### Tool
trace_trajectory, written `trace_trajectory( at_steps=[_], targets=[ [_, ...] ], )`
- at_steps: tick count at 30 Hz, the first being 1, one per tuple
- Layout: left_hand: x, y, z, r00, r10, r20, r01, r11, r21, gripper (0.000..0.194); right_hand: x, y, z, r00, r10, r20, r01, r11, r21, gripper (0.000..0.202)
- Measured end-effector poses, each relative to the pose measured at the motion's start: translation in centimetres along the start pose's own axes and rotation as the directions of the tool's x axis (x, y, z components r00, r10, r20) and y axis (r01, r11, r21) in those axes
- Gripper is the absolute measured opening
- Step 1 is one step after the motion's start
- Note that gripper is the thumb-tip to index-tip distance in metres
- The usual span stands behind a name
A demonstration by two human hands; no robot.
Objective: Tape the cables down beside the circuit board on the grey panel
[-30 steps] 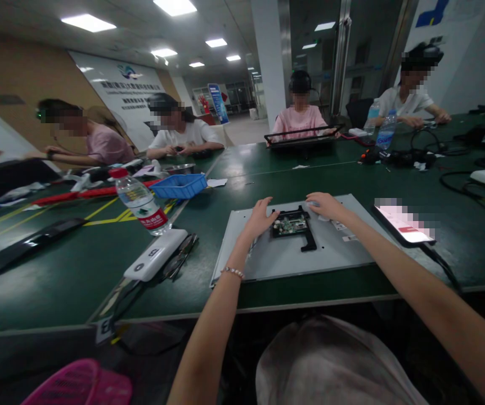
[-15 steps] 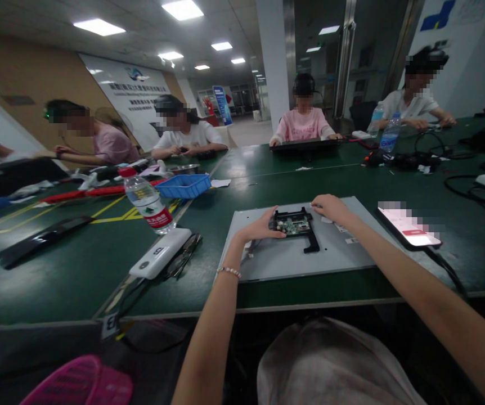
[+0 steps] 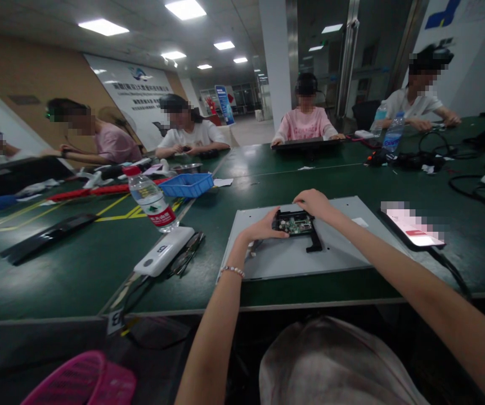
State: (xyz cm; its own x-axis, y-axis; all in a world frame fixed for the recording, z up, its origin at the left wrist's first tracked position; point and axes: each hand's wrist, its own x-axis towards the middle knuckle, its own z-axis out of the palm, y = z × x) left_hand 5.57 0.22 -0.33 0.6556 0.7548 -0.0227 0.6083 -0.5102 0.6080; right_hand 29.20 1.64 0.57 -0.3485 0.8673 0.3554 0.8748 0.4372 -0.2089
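A light grey flat panel (image 3: 276, 264) lies on the table before me, with a black plastic bracket (image 3: 315, 239) on it. Inside the bracket is a green circuit board (image 3: 297, 225). My left hand (image 3: 263, 226) grips the bracket's left side, thumb at the near edge and fingers at the far one. At the bracket's far edge, my right hand (image 3: 314, 203) is closed with its fingertips pointing down; whatever they hold, if anything, is hidden.
Left of the panel are a white power bank (image 3: 164, 251), glasses (image 3: 187, 254), a water bottle (image 3: 152, 199) and a blue tray (image 3: 187, 184). A lit phone (image 3: 413, 225) with a cable lies to the right. Several people sit around the table.
My right hand has moved left along the bracket's far side, from its right corner towards the middle. My left hand keeps its hold. The view has shifted slightly.
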Motion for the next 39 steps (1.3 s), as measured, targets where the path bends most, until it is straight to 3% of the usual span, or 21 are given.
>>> trace_trajectory(
  at_steps=[6,12,17,23,29,32,39],
  targets=[
    [0.1,0.0,0.1,0.997,0.078,-0.017,-0.079,0.997,-0.014,0.109,1.3,-3.1,1.6,0.997,-0.013,0.079,0.015,1.0,-0.024,0.026],
    [0.0,0.0,0.2,0.998,0.051,-0.026,-0.052,0.999,-0.018,0.11,1.0,-3.2,2.6,0.993,-0.034,0.117,0.034,0.999,0.002,0.026],
    [-0.1,0.3,0.1,0.999,0.038,-0.019,-0.038,0.999,-0.014,0.111,1.0,-2.9,1.9,0.989,-0.062,0.136,0.054,0.997,0.062,0.03],
    [-0.2,0.5,0.0,1.0,-0.001,-0.005,0.001,1.0,-0.028,0.117,-1.0,0.2,-0.6,0.993,-0.07,0.094,0.059,0.991,0.117,0.032],
    [-0.4,0.8,-0.2,1.0,-0.031,-0.003,0.031,0.999,-0.02,0.116,-6.3,4.7,-1.2,0.968,0.172,0.182,-0.183,0.982,0.046,0.039],
    [-0.5,1.0,-0.2,1.0,-0.015,-0.012,0.014,1.0,-0.024,0.114,-8.2,5.8,-1.0,0.958,0.201,0.204,-0.224,0.97,0.095,0.038],
    [-0.3,1.0,-0.1,0.999,-0.034,0.004,0.034,0.999,-0.016,0.113,-8.3,6.8,-0.9,0.961,0.223,0.161,-0.246,0.96,0.136,0.032]
  ],
)
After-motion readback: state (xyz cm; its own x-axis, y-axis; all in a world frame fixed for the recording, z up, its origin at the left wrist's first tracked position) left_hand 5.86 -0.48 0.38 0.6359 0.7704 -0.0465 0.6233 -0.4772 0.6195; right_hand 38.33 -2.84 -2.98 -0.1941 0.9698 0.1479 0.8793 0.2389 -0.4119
